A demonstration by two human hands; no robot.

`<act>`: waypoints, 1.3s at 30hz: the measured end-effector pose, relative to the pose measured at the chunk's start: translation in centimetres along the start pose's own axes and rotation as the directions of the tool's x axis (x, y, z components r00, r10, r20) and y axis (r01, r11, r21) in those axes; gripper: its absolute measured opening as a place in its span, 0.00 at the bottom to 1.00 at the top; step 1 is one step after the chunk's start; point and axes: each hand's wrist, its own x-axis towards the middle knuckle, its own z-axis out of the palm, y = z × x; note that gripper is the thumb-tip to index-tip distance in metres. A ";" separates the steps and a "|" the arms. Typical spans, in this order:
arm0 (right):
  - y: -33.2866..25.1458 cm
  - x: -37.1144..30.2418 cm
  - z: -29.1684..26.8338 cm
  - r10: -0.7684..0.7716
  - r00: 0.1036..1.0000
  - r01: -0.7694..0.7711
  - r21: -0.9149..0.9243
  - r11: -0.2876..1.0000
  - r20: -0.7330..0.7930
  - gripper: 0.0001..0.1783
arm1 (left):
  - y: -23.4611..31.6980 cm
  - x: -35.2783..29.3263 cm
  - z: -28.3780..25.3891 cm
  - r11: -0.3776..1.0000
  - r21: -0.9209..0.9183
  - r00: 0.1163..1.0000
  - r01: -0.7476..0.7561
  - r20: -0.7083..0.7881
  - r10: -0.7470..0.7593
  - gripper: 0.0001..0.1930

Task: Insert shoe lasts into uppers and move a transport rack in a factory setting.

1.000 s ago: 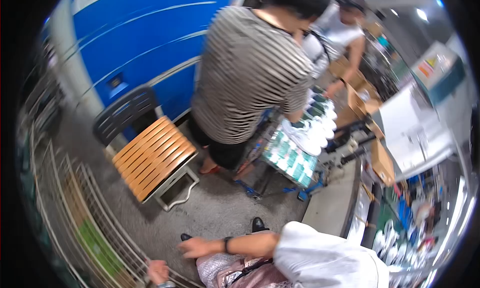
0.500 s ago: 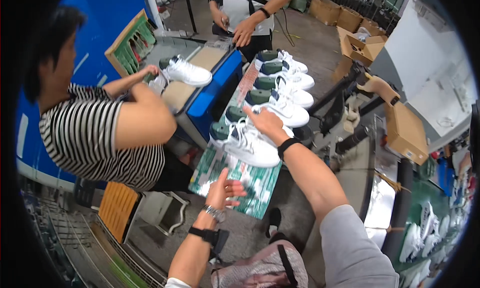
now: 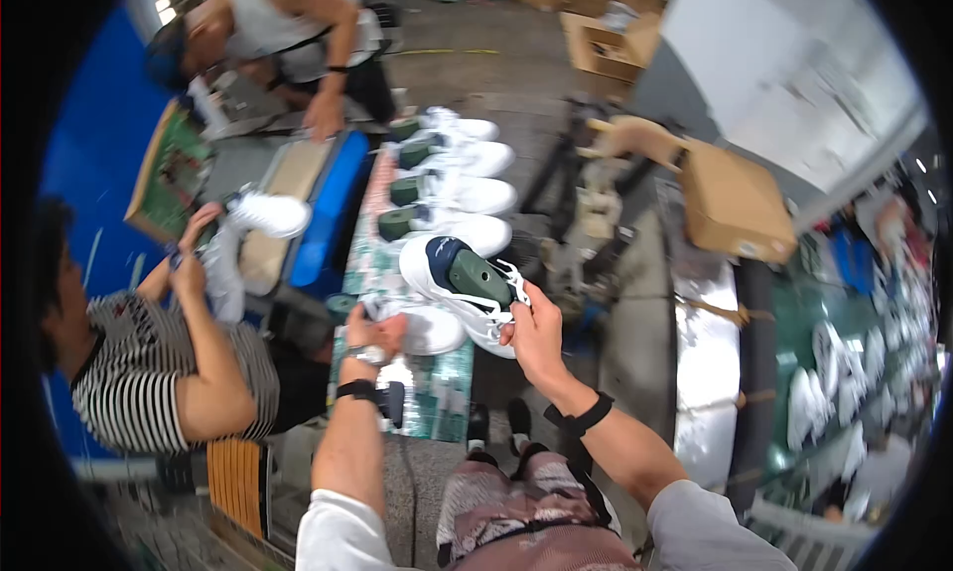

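My right hand (image 3: pixel 536 335) grips a white sneaker (image 3: pixel 462 278) by its toe and lace area, lifted and tilted above the board. A dark green shoe last (image 3: pixel 476 276) fills its opening, beside a navy tongue and lining. My left hand (image 3: pixel 375 335) is closed at the side of another white sneaker (image 3: pixel 434 331) at the near end of the row; motion blurs its fingers. Several more white sneakers (image 3: pixel 476 196) with green lasts stand in a row beyond, toes to the right. They rest on a green and white patterned board (image 3: pixel 447 397).
At left, a person in a striped top (image 3: pixel 179 372) works by a blue-edged conveyor (image 3: pixel 333 209) bearing a white sneaker (image 3: pixel 270 214). Another person (image 3: pixel 308 35) bends over its far end. A carton (image 3: pixel 735 199) and metal machinery (image 3: pixel 596 199) stand right. A slatted stool (image 3: pixel 236 482) is lower left.
My right hand has lifted a sneaker from the row and tilted it. My left hand has moved from open air to the nearest sneaker. The far person has bent over; my view has shifted right.
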 end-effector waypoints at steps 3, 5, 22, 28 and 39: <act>-4.2 -4.9 -5.1 0.019 0.992 -0.004 0.129 0.992 -0.121 0.22 | 3.6 1.2 -5.0 0.995 -0.029 0.990 -0.100 0.097 0.103 0.30; -4.8 -7.3 -9.5 0.015 0.969 0.015 0.117 0.993 -0.248 0.22 | 0.2 1.8 -4.5 0.964 -0.004 0.963 -0.267 0.032 0.267 0.23; 4.3 -17.5 -44.7 -0.059 0.624 -0.065 -0.127 0.990 -0.779 0.27 | -30.8 -24.1 14.5 0.314 0.662 0.733 -0.680 0.598 0.326 0.11; -3.4 -8.7 -29.5 -0.063 0.960 -0.158 0.717 0.679 0.272 0.54 | -32.9 -25.2 19.6 0.823 0.419 0.633 -0.384 0.768 -0.097 0.13; -7.5 0.3 -24.0 -0.029 0.989 0.053 0.165 0.985 -0.146 0.48 | -29.0 -10.0 22.8 0.665 0.554 0.803 -0.502 0.583 0.121 0.22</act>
